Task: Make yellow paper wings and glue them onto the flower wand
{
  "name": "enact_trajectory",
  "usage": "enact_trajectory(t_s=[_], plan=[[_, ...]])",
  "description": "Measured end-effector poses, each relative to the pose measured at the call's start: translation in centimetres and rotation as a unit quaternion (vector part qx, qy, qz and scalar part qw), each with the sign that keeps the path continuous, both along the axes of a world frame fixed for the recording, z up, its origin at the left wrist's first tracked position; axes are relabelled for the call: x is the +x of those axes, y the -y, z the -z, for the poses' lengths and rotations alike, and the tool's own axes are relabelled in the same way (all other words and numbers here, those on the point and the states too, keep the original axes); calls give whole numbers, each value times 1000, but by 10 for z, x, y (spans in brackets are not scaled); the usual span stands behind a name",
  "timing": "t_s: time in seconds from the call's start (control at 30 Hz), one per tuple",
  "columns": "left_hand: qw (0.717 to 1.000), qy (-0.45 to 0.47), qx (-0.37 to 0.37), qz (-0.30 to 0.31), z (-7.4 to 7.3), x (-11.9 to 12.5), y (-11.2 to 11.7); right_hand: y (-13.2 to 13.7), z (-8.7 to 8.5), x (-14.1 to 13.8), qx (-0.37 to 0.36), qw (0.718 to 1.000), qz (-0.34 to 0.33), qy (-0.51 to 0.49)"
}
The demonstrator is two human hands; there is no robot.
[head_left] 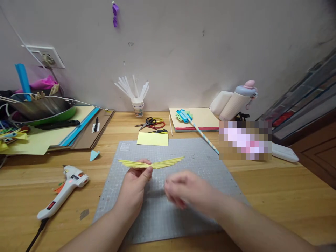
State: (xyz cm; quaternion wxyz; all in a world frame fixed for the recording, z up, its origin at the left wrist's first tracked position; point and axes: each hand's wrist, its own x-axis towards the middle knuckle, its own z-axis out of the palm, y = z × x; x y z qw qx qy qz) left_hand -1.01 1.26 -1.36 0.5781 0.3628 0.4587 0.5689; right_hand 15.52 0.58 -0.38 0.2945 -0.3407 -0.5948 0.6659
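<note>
My left hand (138, 178) pinches the middle of a yellow pleated paper strip (168, 163), whose folded ends fan out to both sides like a bow. It is held above a grey cutting mat (168, 224). Just right of the strip, my right hand (183, 189) hangs over the mat, apart from the paper. Motion smears its curled fingers, so I cannot make out whether anything is between them. A flat yellow paper piece (152, 139) lies at the mat's far edge, partly over a utility knife (160, 131).
A glue gun (63, 192) lies left of the mat. Scissors (149, 123), a paper cup (138, 107) of white strips and a paper flower on a striped stick (201, 132) are behind. Pans (44, 108) stand far left; a bottle (237, 101) leans at right.
</note>
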Motion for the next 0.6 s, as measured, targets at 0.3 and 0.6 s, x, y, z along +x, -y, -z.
enact_trajectory(t_s=[0.3,0.6], plan=[[993,52,-34,101,5,10,8,5,29,-30,-181,926,102,-315],[981,92,-51,163,-2,15,15,3,26,-22,-113,930,184,-298]])
